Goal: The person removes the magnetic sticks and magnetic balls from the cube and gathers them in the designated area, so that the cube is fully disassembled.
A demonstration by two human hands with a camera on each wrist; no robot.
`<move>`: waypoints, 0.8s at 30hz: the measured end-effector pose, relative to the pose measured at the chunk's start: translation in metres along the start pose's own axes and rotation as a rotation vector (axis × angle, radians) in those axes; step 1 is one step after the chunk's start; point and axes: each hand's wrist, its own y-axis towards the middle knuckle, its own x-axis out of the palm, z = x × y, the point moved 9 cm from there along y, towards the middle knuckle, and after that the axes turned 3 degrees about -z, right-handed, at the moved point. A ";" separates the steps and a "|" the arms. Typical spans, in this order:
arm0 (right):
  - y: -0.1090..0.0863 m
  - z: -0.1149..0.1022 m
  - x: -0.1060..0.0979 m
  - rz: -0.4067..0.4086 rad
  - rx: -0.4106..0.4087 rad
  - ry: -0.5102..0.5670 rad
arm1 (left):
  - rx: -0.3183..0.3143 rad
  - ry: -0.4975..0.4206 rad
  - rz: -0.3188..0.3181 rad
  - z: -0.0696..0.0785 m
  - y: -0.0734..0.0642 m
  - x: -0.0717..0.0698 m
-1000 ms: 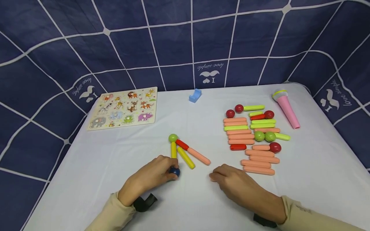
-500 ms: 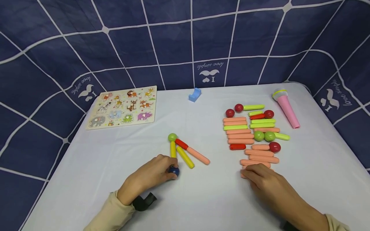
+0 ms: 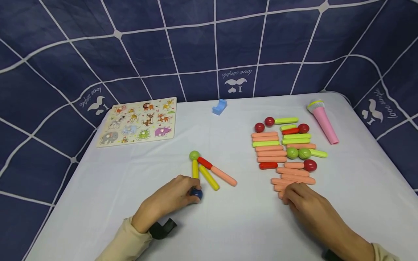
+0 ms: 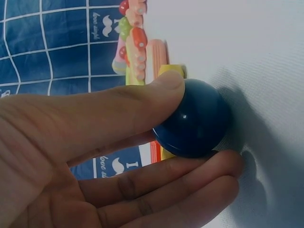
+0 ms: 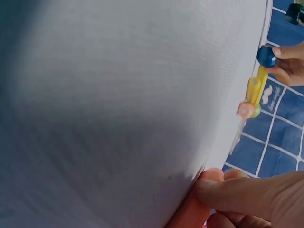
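Note:
My left hand (image 3: 173, 195) pinches a dark blue ball (image 4: 194, 118) between thumb and fingers, low over the white tabletop. The ball is at the near end of a yellow stick (image 3: 195, 168), whose far end meets a green ball (image 3: 194, 155). Beside it lie a second yellow stick (image 3: 209, 177) and a red stick (image 3: 204, 162) in line with a salmon stick (image 3: 224, 176). On the right, my right hand (image 3: 313, 206) grips the end of the nearest salmon stick (image 5: 190, 209) of a group; the hand covers most of it in the head view.
Rows of salmon, lime and red sticks (image 3: 268, 165) with red and green balls (image 3: 304, 153) lie at the right. A pink toy microphone (image 3: 326, 125) lies beyond them. Farther back are a blue curved block (image 3: 219, 107) and an animal puzzle board (image 3: 137, 123).
My right hand has moved right from the table's middle to the nearest salmon stick, whose visible end has shifted slightly right. The left hand stays on the blue ball.

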 end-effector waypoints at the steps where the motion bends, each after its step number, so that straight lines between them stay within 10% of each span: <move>1: 0.001 0.000 0.001 -0.013 0.003 -0.009 | -0.002 -0.001 0.000 0.000 0.000 0.000; 12: 0.043 -0.027 -0.002 -0.059 0.033 0.042 | 0.007 0.002 0.008 -0.002 -0.002 -0.003; 24: 0.132 -0.092 0.060 -0.298 0.013 0.218 | 0.034 0.011 0.001 -0.001 -0.001 -0.001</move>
